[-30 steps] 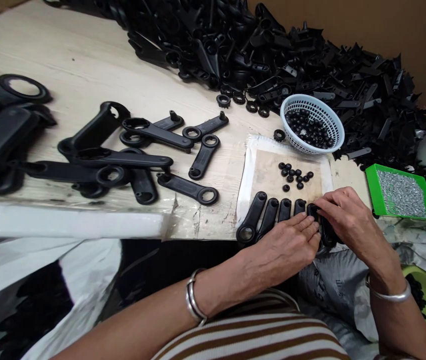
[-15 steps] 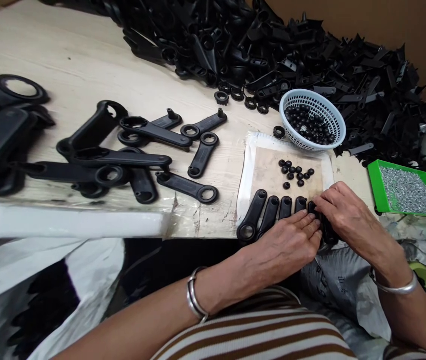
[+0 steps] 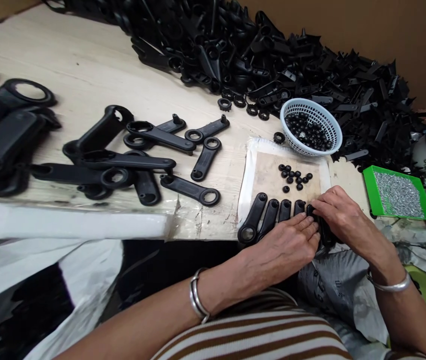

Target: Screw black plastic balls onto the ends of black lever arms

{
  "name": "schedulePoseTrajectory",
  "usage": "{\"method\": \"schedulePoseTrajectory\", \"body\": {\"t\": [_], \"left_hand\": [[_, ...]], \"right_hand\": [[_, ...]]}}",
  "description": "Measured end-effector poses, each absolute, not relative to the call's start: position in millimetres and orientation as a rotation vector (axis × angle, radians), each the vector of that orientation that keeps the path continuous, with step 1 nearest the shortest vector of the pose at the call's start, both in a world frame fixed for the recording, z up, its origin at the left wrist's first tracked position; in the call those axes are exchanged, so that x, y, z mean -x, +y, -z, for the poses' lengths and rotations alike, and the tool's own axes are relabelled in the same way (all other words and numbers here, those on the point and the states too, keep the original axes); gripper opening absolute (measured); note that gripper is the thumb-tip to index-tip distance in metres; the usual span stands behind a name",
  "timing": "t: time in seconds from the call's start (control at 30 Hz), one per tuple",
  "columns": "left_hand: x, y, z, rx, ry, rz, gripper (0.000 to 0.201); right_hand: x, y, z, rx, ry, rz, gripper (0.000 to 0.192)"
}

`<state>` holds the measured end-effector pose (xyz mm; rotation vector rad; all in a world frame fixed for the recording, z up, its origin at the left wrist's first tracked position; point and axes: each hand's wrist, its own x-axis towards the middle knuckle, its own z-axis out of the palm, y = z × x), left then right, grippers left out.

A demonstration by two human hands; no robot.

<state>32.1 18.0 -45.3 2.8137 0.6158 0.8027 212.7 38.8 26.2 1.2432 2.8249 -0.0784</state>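
Note:
A row of black plastic handles (image 3: 269, 217) lies side by side at the near edge of a worn brown pad (image 3: 269, 172). My left hand (image 3: 288, 245) rests flat on the near ends of the row, fingers pressed down. My right hand (image 3: 338, 215) pinches the rightmost handle (image 3: 327, 234) at its top end; what sits under the fingertips is hidden. Several small black caps (image 3: 294, 176) lie loose on the pad just beyond the row.
A white mesh basket (image 3: 310, 126) of black caps stands behind the pad. A green tray (image 3: 398, 192) of small metal screws sits at the right. Loose black handles (image 3: 153, 152) are scattered at the left, and a big heap of black parts (image 3: 273, 50) fills the back.
Both hands stay on the row of handles with only slight shifts; the view has drifted a little.

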Motion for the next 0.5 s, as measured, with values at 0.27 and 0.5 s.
{"method": "schedulePoseTrajectory", "body": {"t": [0.27,0.5], "left_hand": [[-33,19,44,-2.764,0.594,-0.776,0.010],[-32,18,45,-2.777,0.602,-0.775,0.014]], "right_hand": [[-223,51,-20,-1.286,3.017,0.387,0.015],[-228,47,-17,-1.321,2.957,0.392,0.018]]}}
